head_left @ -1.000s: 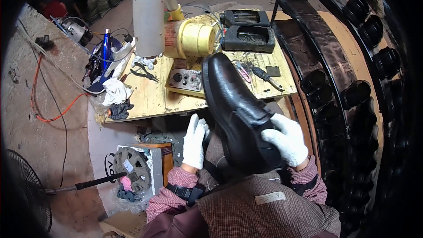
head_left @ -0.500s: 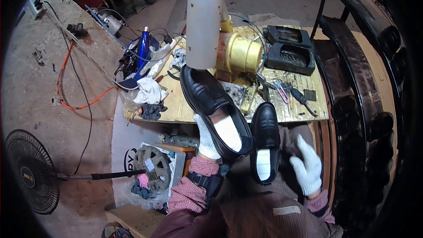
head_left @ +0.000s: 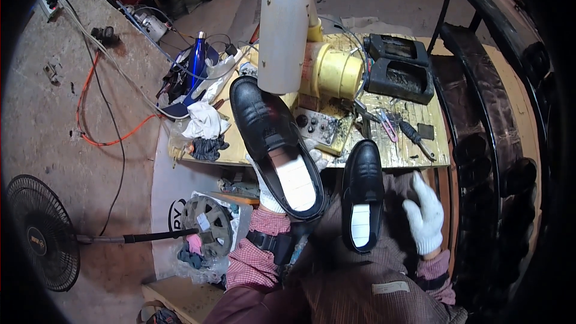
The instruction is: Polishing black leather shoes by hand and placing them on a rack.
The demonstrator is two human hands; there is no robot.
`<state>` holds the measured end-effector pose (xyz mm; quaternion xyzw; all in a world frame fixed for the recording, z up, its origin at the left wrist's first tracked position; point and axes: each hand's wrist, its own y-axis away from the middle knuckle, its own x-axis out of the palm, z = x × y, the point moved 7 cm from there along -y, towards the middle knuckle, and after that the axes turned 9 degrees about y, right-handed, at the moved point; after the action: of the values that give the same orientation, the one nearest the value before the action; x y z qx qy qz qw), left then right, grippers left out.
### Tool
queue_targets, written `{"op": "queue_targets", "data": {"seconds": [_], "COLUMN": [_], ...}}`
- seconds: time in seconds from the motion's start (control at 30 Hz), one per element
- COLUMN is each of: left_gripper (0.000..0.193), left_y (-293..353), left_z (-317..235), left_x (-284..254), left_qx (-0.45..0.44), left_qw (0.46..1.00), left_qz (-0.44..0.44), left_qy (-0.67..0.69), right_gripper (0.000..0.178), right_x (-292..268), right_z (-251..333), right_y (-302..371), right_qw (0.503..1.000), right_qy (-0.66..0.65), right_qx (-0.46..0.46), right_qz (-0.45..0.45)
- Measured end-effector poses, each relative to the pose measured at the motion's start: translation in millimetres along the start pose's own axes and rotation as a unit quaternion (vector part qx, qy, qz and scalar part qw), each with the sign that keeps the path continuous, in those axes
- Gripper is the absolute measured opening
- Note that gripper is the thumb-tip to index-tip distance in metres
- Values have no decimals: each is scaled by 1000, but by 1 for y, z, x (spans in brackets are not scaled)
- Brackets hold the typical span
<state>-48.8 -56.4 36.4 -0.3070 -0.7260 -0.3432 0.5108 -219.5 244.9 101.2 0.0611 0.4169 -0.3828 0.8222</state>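
My left hand (head_left: 269, 198), in a white knit glove, grips a black slip-on leather shoe (head_left: 265, 121) from beneath and its side. Toe pointing away from me, the shoe is tilted with its white insole showing, and its toe lies beside the mouth of a pale cylindrical nozzle (head_left: 282, 36). Most of the left hand is hidden by the shoe; some gloved fingers show past its right edge. A second black slip-on shoe (head_left: 363, 171) rests on my lap, toe away. To its right, my gloved right hand (head_left: 426, 216) is open, holding nothing, its thumb and fingers apart.
The yellowish worktable (head_left: 402, 153) carries a yellow motor housing (head_left: 337, 72), a black two-well tray (head_left: 401, 69), pink-handled scissors (head_left: 390, 127), a blue bottle (head_left: 197, 60) and rags (head_left: 205, 121). A fan (head_left: 42, 234) stands left; a shoe rack (head_left: 486, 102) stands right.
The held shoe has moved left and slightly up, and turned a little, so its toe now sits left of the nozzle mouth. My right hand has shifted slightly right and up, still open.
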Motion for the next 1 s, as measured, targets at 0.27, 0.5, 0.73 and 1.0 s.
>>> {"op": "queue_targets", "data": {"seconds": [0.27,0.5,0.73,1.0], "left_gripper": [120,109,70,73], "left_y": [42,-25,-70,-70], "left_z": [29,-18,-64,-96], "left_x": [13,-5,29,52], "left_qx": [-91,37,164,233], "left_qw": [979,999,972,959], "left_qz": [67,-6,31,-73], "left_qy": [168,-27,-167,-140], "right_gripper": [56,56,55,53], "right_x": [9,3,-4,1], "right_z": [34,-1,-43,-35], "right_y": [-24,28,63,17], "right_qw": [996,999,989,996], "right_qy": [-35,35,81,80], "right_qx": [-78,-1,116,39], "right_qz": [-9,5,31,17]}}
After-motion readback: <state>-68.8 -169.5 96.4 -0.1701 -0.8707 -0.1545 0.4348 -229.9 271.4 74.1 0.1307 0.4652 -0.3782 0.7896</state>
